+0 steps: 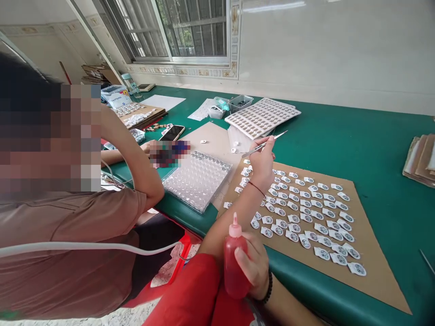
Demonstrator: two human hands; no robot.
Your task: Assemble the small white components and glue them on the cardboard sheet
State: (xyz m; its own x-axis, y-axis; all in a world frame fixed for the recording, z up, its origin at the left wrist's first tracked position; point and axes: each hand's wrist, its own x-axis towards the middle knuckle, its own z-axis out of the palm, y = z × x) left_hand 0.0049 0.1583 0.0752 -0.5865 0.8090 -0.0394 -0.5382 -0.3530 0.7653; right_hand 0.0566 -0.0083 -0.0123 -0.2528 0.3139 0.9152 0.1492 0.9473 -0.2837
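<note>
My left hand (261,160) is closed around slim pointed silver tweezers (280,134), raised above the far left part of a cardboard sheet (370,253). Rows of small white pieces with dark round prints (306,210) lie on that sheet. Lower down, in front of the table's edge and over my red-clad legs, my right hand (254,267) grips a squeeze bottle (234,258) of red liquid. The bottle stands upright in the grip, with its pale nozzle pointing up. Its lower right side is covered by my fingers and thumb.
A co-worker (84,231) sits close on my left, an elbow by the table edge. Nearby are a clear plastic tray (199,179), a phone (172,133), white slotted trays (263,117) and small tubs (240,103). Stacked cardboard (419,160) lies at the right.
</note>
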